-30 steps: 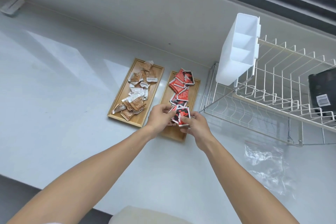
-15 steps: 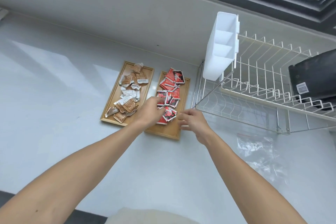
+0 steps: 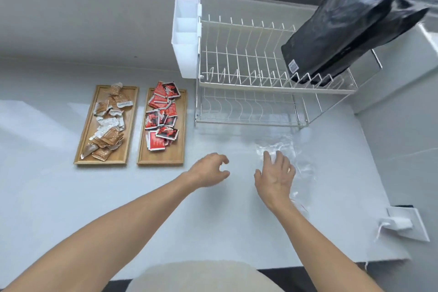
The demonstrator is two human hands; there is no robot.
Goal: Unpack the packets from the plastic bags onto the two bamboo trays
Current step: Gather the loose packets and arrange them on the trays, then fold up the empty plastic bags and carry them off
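Note:
Two bamboo trays lie side by side on the white counter. The left tray (image 3: 83,140) holds several brown and white packets (image 3: 107,123). The right tray (image 3: 182,125) holds several red and black packets (image 3: 162,116). A clear plastic bag (image 3: 301,161) lies crumpled on the counter in front of the dish rack. My right hand (image 3: 276,176) hovers with fingers spread over the bag's left part, covering some of it. My left hand (image 3: 208,170) is to the right of the trays, fingers curled loosely and holding nothing.
A white wire dish rack (image 3: 248,73) stands behind the bag, with a white plastic caddy (image 3: 186,38) on its left end and a black pouch (image 3: 343,26) leaning on its right. A wall socket with a plug (image 3: 403,223) is at the counter's right end.
Both hands have left the red packets on the right tray and moved right toward the plastic bag. My view has swung right, so the trays sit further left.

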